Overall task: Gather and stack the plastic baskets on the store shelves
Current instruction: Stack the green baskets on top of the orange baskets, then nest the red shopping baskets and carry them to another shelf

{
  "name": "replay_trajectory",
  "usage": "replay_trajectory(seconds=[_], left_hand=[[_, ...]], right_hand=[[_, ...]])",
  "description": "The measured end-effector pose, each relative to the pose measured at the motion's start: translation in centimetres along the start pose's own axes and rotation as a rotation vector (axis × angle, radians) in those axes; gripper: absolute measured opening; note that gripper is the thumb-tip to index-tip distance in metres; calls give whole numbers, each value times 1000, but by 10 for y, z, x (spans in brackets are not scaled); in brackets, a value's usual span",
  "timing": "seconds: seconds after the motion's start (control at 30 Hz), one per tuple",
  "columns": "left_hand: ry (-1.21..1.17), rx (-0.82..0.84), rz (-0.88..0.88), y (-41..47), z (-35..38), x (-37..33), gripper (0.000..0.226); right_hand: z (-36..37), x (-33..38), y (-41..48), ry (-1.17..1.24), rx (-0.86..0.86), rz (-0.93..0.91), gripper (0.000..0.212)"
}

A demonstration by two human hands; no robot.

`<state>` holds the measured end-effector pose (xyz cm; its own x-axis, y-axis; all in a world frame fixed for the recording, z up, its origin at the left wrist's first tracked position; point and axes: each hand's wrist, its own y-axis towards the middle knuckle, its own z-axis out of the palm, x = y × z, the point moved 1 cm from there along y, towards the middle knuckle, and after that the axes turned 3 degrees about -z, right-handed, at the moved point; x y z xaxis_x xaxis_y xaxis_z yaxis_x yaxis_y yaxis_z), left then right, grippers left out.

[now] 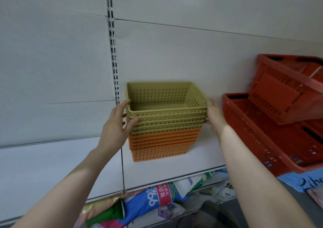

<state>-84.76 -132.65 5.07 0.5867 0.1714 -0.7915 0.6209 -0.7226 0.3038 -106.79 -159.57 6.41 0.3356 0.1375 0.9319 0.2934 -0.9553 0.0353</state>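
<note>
A nested stack of perforated plastic baskets stands on the white shelf (52, 165): several olive-green baskets (166, 110) on top of several orange baskets (162, 145). My left hand (116, 128) presses against the left end of the green baskets, thumb at the rim. My right hand (215, 116) grips their right end. Both hands clasp the green part of the stack between them.
Large red shopping baskets (272, 123) sit to the right on the same shelf, one tilted inside another. A slotted shelf upright (113, 53) runs up the back panel behind the stack. Packaged goods (164, 196) lie on the shelf below.
</note>
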Motion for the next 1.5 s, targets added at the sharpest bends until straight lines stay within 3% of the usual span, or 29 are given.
replay_trajectory(seconds=[0.17, 0.33, 0.43, 0.53, 0.63, 0.7, 0.77, 0.83, 0.9, 1.07, 1.2, 1.3, 1.4, 1.5], left_hand=[[145, -38, 67, 2, -2, -4, 60], [358, -37, 318, 14, 4, -27, 47], [398, -61, 458, 15, 24, -63, 34], [353, -39, 535, 7, 58, -108, 27], [300, 22, 589, -2, 111, -149, 23], [292, 83, 575, -8, 155, -172, 23], [302, 158, 541, -16, 203, -196, 26], [301, 221, 445, -26, 252, -220, 32], [303, 268, 276, -35, 298, -242, 43], [258, 408, -171, -53, 387, -280, 69], [64, 399, -353, -62, 421, -289, 58], [-129, 353, -452, -68, 423, -299, 31], [-260, 332, -491, -72, 417, -300, 34], [-337, 348, -494, -72, 410, -290, 38]], right_hand=[[-14, 10, -8, -127, 16, -65, 43], [-67, 36, -41, -290, -282, -218, 19], [-126, 36, -65, -287, -618, -281, 23], [-192, 27, -68, -159, -835, -217, 26], [-262, 13, -47, -26, -882, -84, 38], [-308, 1, -18, 66, -816, 15, 56], [-348, -6, 11, 147, -719, 91, 79], [-376, -8, 36, 264, -597, 134, 79], [-399, -9, 63, 385, -518, 148, 75], [-427, -13, 108, 483, -285, 232, 102], [-432, -9, 125, 468, -241, 255, 70], [-446, -16, 130, 466, -243, 255, 58], [-465, -22, 110, 420, -248, 248, 9], [-489, -43, 92, 373, -279, 206, 11]])
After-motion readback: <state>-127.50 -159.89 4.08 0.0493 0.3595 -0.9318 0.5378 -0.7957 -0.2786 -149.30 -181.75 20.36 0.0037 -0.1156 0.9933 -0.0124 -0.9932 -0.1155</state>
